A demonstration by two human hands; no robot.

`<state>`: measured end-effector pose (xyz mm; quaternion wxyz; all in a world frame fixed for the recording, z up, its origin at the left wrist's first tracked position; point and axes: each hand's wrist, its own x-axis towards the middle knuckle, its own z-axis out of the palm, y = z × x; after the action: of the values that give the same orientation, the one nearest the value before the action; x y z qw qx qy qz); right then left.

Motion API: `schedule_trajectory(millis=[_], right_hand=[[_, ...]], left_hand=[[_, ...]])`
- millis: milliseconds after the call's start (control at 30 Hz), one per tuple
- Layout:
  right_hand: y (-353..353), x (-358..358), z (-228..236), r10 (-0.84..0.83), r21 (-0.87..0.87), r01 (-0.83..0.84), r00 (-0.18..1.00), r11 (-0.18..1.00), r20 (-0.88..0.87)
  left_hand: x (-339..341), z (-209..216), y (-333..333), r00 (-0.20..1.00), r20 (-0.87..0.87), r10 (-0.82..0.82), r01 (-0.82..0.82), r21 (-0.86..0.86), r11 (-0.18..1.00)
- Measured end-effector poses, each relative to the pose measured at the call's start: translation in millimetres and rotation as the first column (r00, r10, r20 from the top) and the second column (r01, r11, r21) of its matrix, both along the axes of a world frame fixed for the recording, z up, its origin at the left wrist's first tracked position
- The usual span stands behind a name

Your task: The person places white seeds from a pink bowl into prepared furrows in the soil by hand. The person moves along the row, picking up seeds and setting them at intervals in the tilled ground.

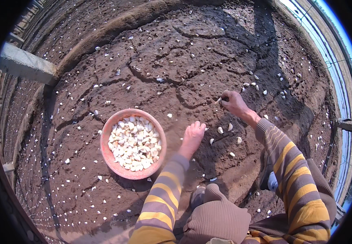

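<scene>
My right hand (pixel 236 105) is closed in a pinch just above the brown soil, with a pale garlic clove (pixel 218 100) at its fingertips. Left of it and nearer to me, my left hand (pixel 194 137) is curled, and a white clove tip (pixel 206 129) shows at its finger ends. What else the left palm holds is hidden. A round reddish bowl (pixel 107 155) stands on the soil to the left of that hand, heaped with peeled-apart garlic cloves (pixel 134 142). Several loose cloves (pixel 220 130) lie on the ground between and below my hands.
Cracked, damp soil (pixel 115 97) is dotted with cloves all around. A raised earth ridge (pixel 103 34) curves along the far left, beside a concrete post (pixel 27 63). Another post (pixel 346 124) stands at the right edge. My shoes (pixel 198 197) rest close by at the lower middle.
</scene>
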<state>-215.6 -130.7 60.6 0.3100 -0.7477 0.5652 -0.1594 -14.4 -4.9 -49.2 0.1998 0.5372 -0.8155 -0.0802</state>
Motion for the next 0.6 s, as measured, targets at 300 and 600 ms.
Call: schedule_trajectory(millis=[300, 600], right_hand=[[-11, 82, -83, 0.11, -0.221, -0.169, 0.96, 0.96, -0.257], [-13, 88, -106, 0.27, -0.283, -0.468, 0.804, 0.837, -0.53]], left_hand=[[3, 35, 28, 0.181, -0.665, 0.725, 0.068, 0.743, 0.665], [10, 50, 49, -0.18, -0.397, 0.9, 0.281, 0.856, 0.434]])
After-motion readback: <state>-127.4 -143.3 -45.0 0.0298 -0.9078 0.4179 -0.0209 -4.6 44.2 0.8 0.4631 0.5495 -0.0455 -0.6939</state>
